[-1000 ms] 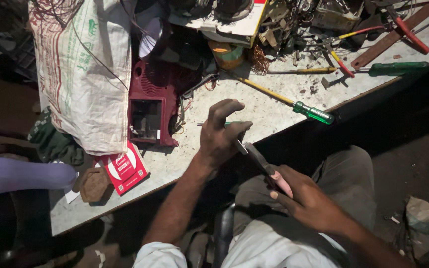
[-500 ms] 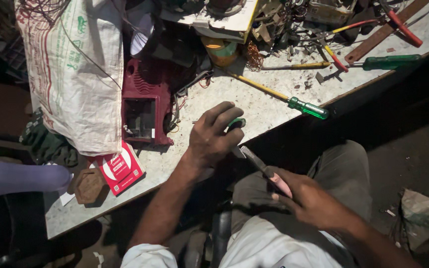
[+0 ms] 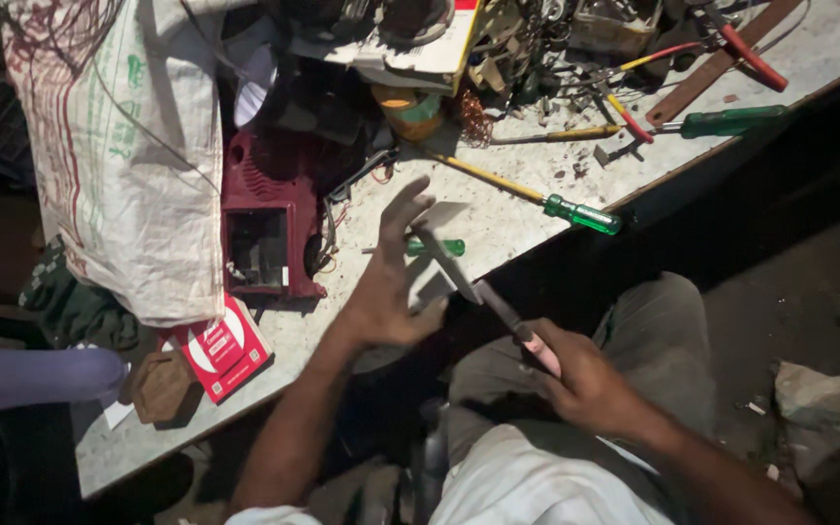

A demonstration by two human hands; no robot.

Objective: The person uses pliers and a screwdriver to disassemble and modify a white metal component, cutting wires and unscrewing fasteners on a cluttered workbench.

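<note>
Blade point(image 3: 459, 272) of the pink-handled knife lies flat and slanted above the near edge of the workbench point(image 3: 498, 228), its tip just beside the small green-handled screwdriver point(image 3: 430, 247). Our right hand point(image 3: 585, 384) is closed around the pink handle low over the lap, while our left hand point(image 3: 391, 282) is spread wide, fingers splayed, palm hovering at the blade's left side and holding nothing. We judge the stroke goes best with the handle grip firm, the left fingertips kept off the cutting edge, and the long yellow-shafted screwdriver point(image 3: 527, 192) left undisturbed behind.
</note>
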